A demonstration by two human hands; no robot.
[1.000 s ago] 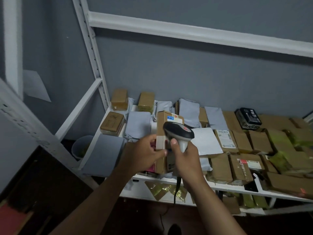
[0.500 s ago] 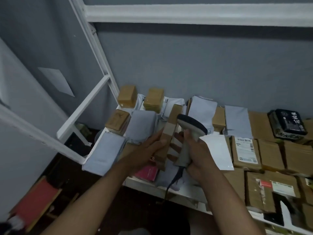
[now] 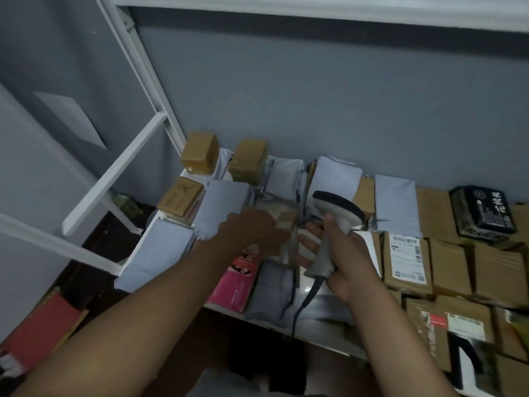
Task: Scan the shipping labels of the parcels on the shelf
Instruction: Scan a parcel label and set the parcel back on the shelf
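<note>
My right hand (image 3: 340, 253) grips the handle of a grey barcode scanner (image 3: 335, 213), whose dark head points left over the parcels. Low over the white shelf (image 3: 320, 336) my left hand (image 3: 252, 230) holds a slim cardboard box (image 3: 286, 222), motion-blurred, among the parcels. Grey mailer bags (image 3: 226, 207) and brown cardboard parcels (image 3: 249, 161) cover the shelf. A brown parcel with a white shipping label (image 3: 406, 256) lies just right of the scanner.
A pink packet (image 3: 237, 279) and a grey bag (image 3: 272, 293) lie at the shelf's front edge below my hands. A black packet (image 3: 481, 213) sits at the back right. White rack posts and braces (image 3: 114, 170) stand to the left, with the grey wall behind.
My left hand has lowered the cardboard box from upright in front of the scanner down onto the parcels. The view has shifted closer and to the left.
</note>
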